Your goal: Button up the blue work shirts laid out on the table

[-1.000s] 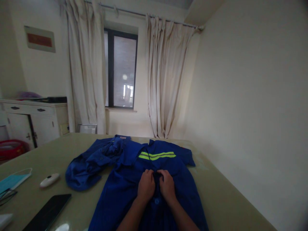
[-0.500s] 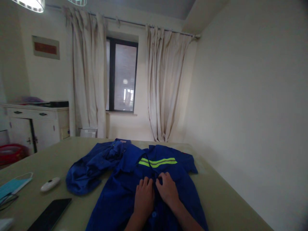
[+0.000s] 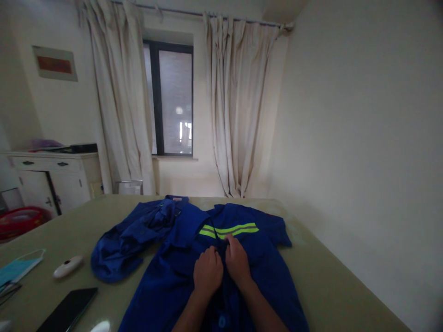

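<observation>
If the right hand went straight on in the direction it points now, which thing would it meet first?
The right hand would probably meet the yellow-green stripe on the blue garment, which appears just ahead of it, though the depth is unclear.

The view is dim and slightly soft, with bright reflections in the window [image 3: 176,92] and tabletop [image 3: 112,302].

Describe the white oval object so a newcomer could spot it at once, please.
On the greenish table, find the blue garment. Left of it, before the blue mask, lies the white oval object; its rounded body and dark spot set it apart from the flat black slab nearer the viewer.
</observation>
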{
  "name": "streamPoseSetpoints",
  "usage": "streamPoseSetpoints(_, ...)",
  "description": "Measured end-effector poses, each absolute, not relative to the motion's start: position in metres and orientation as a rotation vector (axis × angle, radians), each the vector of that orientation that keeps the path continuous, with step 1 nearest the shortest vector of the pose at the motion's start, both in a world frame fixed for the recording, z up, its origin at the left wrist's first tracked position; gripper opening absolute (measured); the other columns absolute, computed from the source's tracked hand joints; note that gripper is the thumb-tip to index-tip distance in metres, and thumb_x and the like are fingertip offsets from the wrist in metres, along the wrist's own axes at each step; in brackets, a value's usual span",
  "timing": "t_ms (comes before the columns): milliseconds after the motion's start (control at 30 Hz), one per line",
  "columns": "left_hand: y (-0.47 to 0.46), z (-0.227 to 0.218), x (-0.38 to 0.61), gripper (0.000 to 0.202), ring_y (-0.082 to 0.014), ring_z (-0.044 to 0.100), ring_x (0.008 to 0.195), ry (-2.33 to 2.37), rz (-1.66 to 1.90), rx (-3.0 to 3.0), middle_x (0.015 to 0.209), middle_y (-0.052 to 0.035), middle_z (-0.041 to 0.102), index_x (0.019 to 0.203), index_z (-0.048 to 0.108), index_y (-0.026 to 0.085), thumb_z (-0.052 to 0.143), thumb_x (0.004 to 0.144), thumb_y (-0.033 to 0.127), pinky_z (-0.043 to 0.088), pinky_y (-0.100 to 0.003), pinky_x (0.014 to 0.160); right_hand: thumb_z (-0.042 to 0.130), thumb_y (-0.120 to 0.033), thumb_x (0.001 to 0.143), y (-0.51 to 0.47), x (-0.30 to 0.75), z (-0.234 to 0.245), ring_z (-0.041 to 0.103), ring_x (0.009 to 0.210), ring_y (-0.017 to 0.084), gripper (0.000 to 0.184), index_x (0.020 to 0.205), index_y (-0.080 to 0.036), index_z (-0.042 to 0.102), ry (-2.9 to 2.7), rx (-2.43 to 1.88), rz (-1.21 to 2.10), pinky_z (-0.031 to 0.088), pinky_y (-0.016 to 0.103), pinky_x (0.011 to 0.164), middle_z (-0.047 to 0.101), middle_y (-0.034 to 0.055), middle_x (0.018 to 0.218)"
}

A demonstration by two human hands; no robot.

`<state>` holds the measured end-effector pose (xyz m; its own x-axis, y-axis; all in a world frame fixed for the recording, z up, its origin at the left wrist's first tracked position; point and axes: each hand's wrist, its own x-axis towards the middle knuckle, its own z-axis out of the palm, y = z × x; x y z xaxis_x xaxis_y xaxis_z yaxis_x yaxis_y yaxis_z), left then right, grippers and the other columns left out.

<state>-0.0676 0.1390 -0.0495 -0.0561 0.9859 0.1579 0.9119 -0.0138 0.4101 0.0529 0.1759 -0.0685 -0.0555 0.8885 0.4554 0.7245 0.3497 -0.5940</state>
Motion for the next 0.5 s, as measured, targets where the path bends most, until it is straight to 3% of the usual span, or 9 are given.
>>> streamPoseSetpoints(200, 0.157, -0.040, -0.057, 0.039, -0.0277, 0.068, 0.102, 2.183, 0.657, 1.759, 0.101, -0.0097, 0.077, 0.104, 0.066, 0.022, 0.029, 0.103, 0.036, 0.033, -0.045, 0.092, 0.037, -0.009, 0.084, 0.173, 0.053, -0.062, 0.063, 0.095, 0.021, 0.033, 0.103, -0.021, 0.061, -1.827, -1.351, 0.274, 0.046, 0.029, 0.087, 0.066, 0.0069, 0.098)
streamPoseSetpoints(333, 0.156, -0.051, -0.059, 0.027, -0.0245, 0.062, 0.109, 2.193, 0.819, 1.848, 0.110, -0.0072, 0.074, 0.108, 0.065, 0.024, 0.042, 0.098, 0.032, 0.030, -0.041, 0.092, 0.039, -0.012, 0.088, 0.168, 0.052, -0.059, 0.062, 0.093, 0.020, 0.028, 0.100, -0.024, 0.062, -1.888, -1.303, 0.267, 0.046, 0.027, 0.083, 0.064, 0.0046, 0.099)
streamPoseSetpoints(500, 0.158, -0.057, -0.062, 0.021, -0.0225, 0.060, 0.107, 2.147, 0.853, 1.870, 0.108, -0.0029, 0.073, 0.103, 0.066, 0.026, 0.046, 0.097, 0.029, 0.030, -0.039, 0.091, 0.041, -0.009, 0.087, 0.165, 0.051, -0.055, 0.061, 0.098, 0.019, 0.034, 0.106, -0.025, 0.064, -1.930, -1.283, 0.285, 0.045, 0.026, 0.087, 0.063, 0.0046, 0.104)
